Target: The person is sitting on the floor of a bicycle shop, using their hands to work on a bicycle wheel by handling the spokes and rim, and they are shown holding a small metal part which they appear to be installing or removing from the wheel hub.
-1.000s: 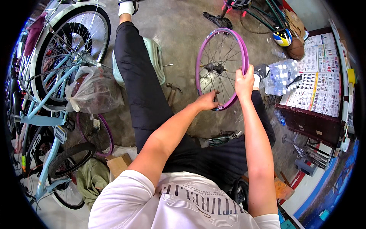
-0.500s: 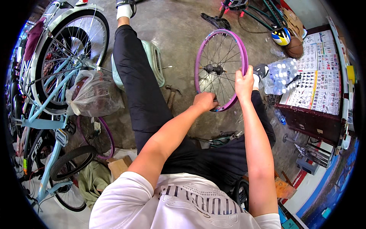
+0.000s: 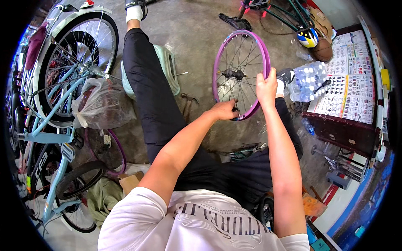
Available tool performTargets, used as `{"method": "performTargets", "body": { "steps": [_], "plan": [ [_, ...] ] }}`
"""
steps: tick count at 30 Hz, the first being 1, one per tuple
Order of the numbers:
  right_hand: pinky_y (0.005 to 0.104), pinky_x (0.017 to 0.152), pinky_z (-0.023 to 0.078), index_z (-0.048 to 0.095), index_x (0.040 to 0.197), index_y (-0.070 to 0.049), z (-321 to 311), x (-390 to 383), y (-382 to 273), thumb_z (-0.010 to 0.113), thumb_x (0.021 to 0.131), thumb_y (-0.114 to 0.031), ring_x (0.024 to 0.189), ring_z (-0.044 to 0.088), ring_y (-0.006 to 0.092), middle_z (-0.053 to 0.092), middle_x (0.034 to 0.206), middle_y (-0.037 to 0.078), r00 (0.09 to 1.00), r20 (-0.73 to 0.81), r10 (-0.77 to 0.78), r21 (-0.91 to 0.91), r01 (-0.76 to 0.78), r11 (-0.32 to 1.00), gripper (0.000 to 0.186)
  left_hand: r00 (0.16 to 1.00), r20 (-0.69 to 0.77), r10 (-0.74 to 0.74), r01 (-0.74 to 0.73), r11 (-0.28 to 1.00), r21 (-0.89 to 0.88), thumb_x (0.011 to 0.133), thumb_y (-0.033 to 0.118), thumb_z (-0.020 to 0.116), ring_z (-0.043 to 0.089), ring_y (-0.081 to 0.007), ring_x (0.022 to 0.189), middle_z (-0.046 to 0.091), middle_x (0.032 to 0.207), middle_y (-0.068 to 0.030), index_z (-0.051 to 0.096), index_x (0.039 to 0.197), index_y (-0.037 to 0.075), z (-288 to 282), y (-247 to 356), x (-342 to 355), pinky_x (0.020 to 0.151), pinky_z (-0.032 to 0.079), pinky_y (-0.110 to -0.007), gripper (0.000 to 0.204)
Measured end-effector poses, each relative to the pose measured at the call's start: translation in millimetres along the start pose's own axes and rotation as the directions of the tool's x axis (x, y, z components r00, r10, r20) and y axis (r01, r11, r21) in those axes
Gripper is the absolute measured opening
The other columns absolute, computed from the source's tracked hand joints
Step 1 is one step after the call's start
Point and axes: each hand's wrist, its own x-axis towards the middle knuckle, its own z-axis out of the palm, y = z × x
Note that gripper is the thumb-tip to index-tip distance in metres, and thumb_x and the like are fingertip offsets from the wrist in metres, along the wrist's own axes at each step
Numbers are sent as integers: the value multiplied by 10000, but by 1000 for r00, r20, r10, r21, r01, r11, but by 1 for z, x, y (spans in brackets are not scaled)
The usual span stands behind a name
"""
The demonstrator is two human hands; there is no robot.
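Bicycle wheel [image 3: 233, 74] in right hand [image 3: 266, 86], clamped on purple rim [image 3: 266, 58], apparently for steadiness beside separate left hand [image 3: 224, 110] of unclear hold.

With the purple-rimmed, wire-spoked metal bicycle wheel [image 3: 233, 74] at centre, a black bicycle saddle [image 3: 240, 24] lies at 12 o'clock. At 3 sits a clear plastic bottle pack [image 3: 309, 82], just before a dark-red wooden tabletop [image 3: 335, 121] bearing white printed paper sheets [image 3: 349, 88]. A wooden-handled metal hammer [image 3: 188, 105] lies at 8; a pale-green plastic stool [image 3: 167, 69], at 9.
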Motion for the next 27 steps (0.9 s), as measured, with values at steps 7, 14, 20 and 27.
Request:
{"method": "performTargets", "body": {
  "steps": [7,14,20,27],
  "plan": [
    [518,707,496,516,1025,-10,2,1,-3,593,886,-178,774,663,467,661,787,255,999,-11,-39,-17,39,999,231,999,25,-31,35,979,-202,843,420,716,683,-392,1024,717,1067,-224,593,1289,1,1,-1,-3,876,532,-468,625],
    [511,722,501,522,1023,-13,0,0,-2,597,883,-171,792,668,466,664,801,254,999,-4,33,-8,-33,999,224,956,-166,-241,250,968,32,809,530,750,706,-381,903,734,937,-195,715,1013,13,-5,24,-14,802,551,-483,556],
    [499,730,504,526,1024,-13,1,-2,3,596,885,-172,811,671,454,667,820,251,1000,-25,6,-12,-6,1000,223,916,-268,-300,273,953,-132,814,504,767,714,-353,930,737,1029,-190,705,1112,18,19,19,-5,821,551,-463,573],
    [496,717,504,526,1010,-11,1,-4,-3,594,886,-175,783,671,447,666,802,243,999,-35,-3,0,3,1000,217,948,299,-111,281,734,-619,929,291,688,592,-120,710,642,845,-34,599,1337,42,-8,-5,-8,608,474,-294,486]
  ]
}}
